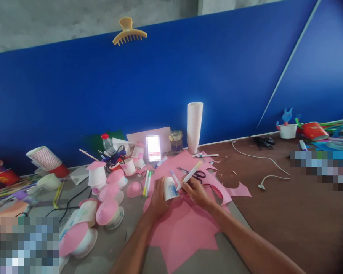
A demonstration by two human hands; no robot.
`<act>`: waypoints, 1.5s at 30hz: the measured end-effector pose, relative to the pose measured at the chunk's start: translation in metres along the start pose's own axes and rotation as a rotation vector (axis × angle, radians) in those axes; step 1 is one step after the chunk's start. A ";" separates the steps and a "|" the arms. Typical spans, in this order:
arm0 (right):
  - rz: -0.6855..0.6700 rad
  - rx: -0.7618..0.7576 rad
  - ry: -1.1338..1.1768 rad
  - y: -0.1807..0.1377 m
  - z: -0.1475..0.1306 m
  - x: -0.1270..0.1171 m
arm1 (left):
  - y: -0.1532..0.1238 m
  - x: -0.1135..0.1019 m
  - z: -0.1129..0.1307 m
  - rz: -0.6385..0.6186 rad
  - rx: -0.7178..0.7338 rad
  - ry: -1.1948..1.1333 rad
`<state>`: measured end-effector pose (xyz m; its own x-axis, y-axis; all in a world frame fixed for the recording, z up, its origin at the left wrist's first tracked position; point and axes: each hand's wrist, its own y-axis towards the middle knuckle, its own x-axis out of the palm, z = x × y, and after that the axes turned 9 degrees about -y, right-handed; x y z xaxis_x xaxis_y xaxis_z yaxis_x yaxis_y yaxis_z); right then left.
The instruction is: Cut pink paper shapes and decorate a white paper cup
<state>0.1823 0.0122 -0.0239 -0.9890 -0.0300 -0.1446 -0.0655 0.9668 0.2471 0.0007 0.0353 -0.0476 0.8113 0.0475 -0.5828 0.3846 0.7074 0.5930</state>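
Note:
My left hand (159,198) is wrapped around a white paper cup (168,186) tipped on its side, with a blue pattern on its wall. In my right hand (196,193) is a white marker (191,174) with a yellowish upper end, its lower end close to the cup. Another slim pen-like piece (175,177) shows between the cup and the marker; whether I hold it I cannot tell. Both hands are over pink paper (183,232) with jagged edges. Dark-handled scissors (199,175) lie just beyond my right hand.
Paper cups with pink paper tops (107,213) crowd the left. Two markers (146,184) lie near my left hand. A tall cup stack (194,125) and a glass jar (176,141) stand against the blue partition (217,76). A white cable (254,156) crosses the brown table at right.

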 end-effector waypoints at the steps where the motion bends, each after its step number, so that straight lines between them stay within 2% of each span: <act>1: -0.008 -0.003 -0.012 0.000 0.000 0.000 | 0.000 0.000 0.000 0.000 0.000 0.000; 4: -0.042 0.003 -0.019 0.000 -0.001 0.001 | 0.001 -0.001 0.002 -0.002 -0.008 -0.005; 9: 0.025 0.021 0.049 0.000 -0.001 0.003 | 0.002 -0.001 0.003 -0.017 0.009 -0.009; 14: -0.040 0.044 0.039 0.000 0.002 0.001 | 0.001 0.000 0.001 -0.025 -0.033 -0.011; 19: 0.066 0.039 0.037 0.000 0.003 0.002 | 0.001 0.000 0.002 -0.021 -0.029 -0.028; 24: -0.008 0.059 0.056 0.000 0.004 0.003 | 0.002 -0.002 0.004 -0.032 -0.048 -0.056; 28: 0.067 0.034 0.035 0.002 0.006 0.002 | 0.002 -0.002 0.003 -0.038 -0.051 -0.052; 33: 0.065 0.042 0.023 0.003 0.002 0.005 | 0.001 -0.001 0.003 -0.025 -0.028 -0.053; 39: 0.075 0.053 0.115 0.003 -0.003 0.008 | 0.001 -0.001 0.001 -0.026 -0.015 -0.034; 45: 0.120 0.072 0.082 0.003 -0.005 0.008 | 0.001 -0.001 0.002 -0.051 -0.028 -0.036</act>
<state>0.1739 0.0132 -0.0195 -0.9968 0.0694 -0.0388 0.0610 0.9803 0.1879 0.0005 0.0343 -0.0454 0.8066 -0.0143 -0.5910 0.4136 0.7278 0.5469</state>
